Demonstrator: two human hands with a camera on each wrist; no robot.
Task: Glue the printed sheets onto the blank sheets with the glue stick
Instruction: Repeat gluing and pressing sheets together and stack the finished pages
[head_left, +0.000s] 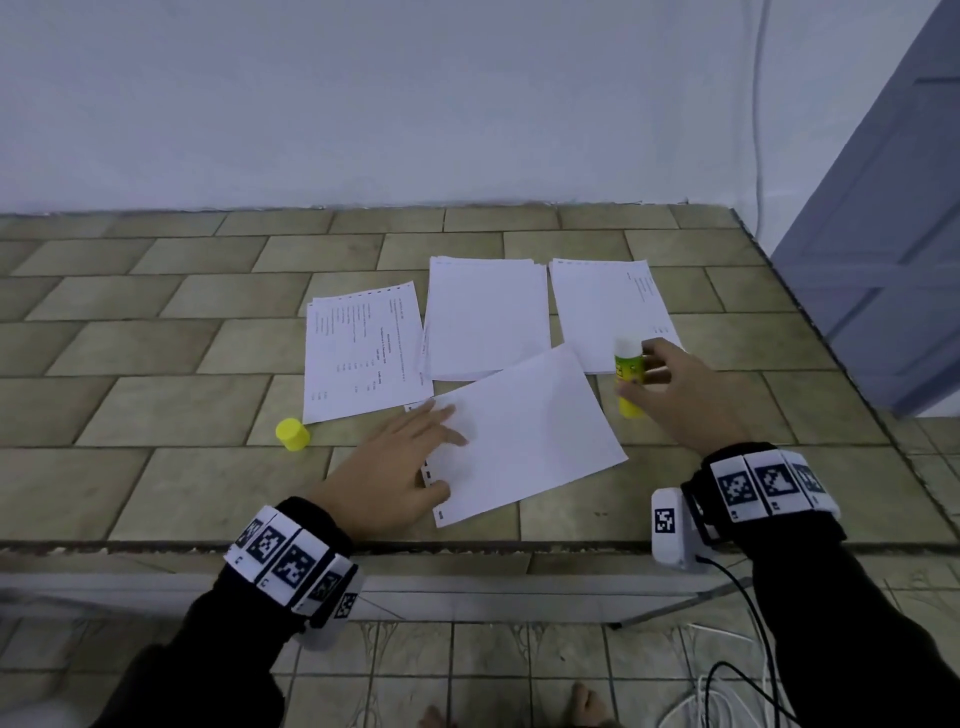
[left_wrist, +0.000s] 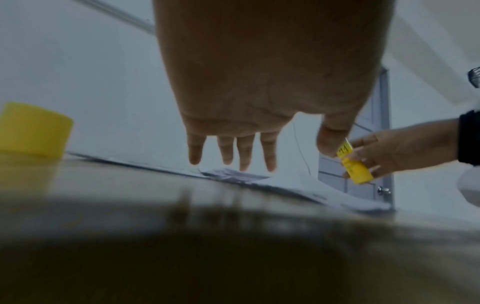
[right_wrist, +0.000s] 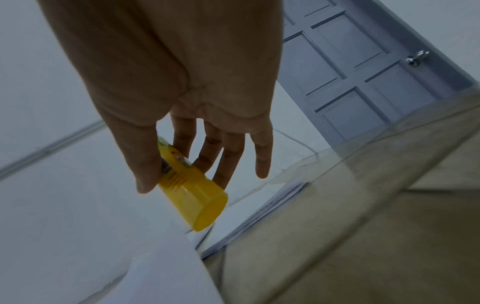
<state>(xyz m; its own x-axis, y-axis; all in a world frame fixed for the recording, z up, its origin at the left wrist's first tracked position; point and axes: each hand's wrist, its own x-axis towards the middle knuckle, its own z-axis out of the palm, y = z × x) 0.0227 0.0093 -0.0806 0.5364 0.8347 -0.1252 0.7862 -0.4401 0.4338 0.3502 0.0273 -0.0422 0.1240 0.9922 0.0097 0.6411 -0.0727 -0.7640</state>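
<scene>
A blank white sheet (head_left: 524, 431) lies tilted near the front of the tiled table (head_left: 156, 405). My left hand (head_left: 400, 462) rests flat on its left edge with fingers straight. My right hand (head_left: 675, 389) holds the uncapped yellow glue stick (head_left: 628, 376) between thumb and fingers, just right of that sheet, white tip up. The right wrist view shows the glue stick (right_wrist: 189, 189) pinched by the thumb and fingers. The yellow cap (head_left: 292, 434) stands on the table to the left. A printed sheet (head_left: 363, 353) lies behind my left hand.
A stack of blank sheets (head_left: 488, 317) lies at mid-table, and a stack with some print (head_left: 608, 306) lies to its right. The table's right edge (head_left: 810, 322) runs beside a grey door (head_left: 893, 249). Cables (head_left: 727, 691) lie on the floor below.
</scene>
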